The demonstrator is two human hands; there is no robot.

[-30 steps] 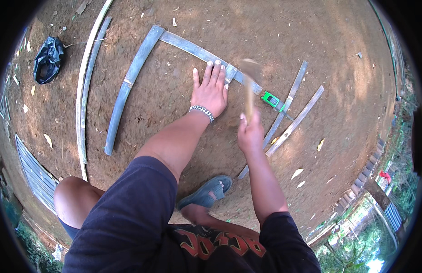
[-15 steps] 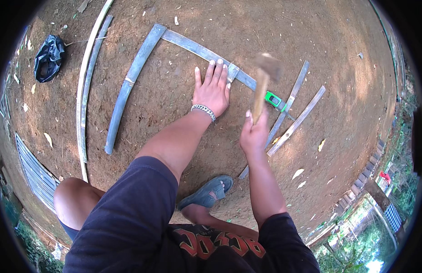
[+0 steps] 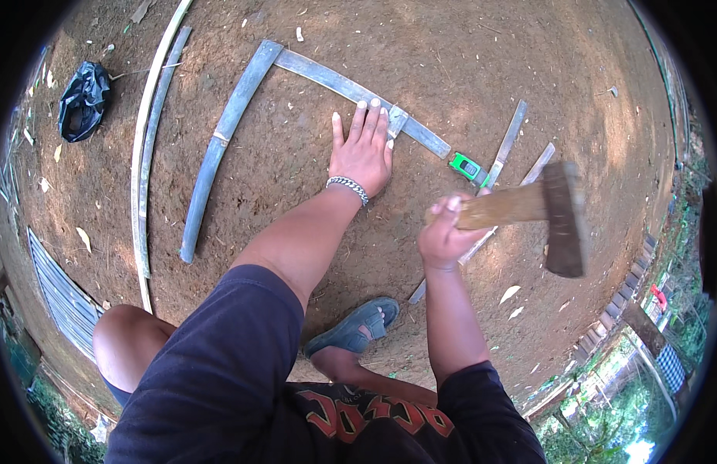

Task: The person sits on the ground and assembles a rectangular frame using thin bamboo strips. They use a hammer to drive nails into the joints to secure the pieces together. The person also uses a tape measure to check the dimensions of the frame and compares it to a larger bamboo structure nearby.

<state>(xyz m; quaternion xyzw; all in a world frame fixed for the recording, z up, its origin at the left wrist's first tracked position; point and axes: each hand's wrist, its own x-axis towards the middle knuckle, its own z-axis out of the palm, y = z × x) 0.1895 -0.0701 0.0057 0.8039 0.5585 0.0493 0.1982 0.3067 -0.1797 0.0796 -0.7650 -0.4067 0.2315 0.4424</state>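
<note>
My left hand (image 3: 361,157) lies flat with spread fingers, its fingertips on a grey bamboo slat (image 3: 320,75) on the ground. Beside those fingers a short upright piece (image 3: 397,120) sticks up at the slat. Another slat (image 3: 207,170) meets the far left end at an angle. My right hand (image 3: 445,240) grips the wooden handle of a hatchet (image 3: 565,224), held above the ground with its rusty brown head out to the right. A green tape measure (image 3: 468,168) lies just past the slat's right end. Two narrower strips (image 3: 511,131) lie beyond it, partly hidden by the hatchet and hand.
Long strips (image 3: 147,147) run along the left, with a black plastic bag (image 3: 84,100) farther out. A corrugated sheet (image 3: 61,294) sits at lower left. My sandalled foot (image 3: 350,329) is below my hands. Brick edging (image 3: 617,301) borders the dirt at right.
The hatchet has swung from upright near the slat's right end to lying level, its head now out to the right. My right hand has dropped slightly closer; my left hand stays put.
</note>
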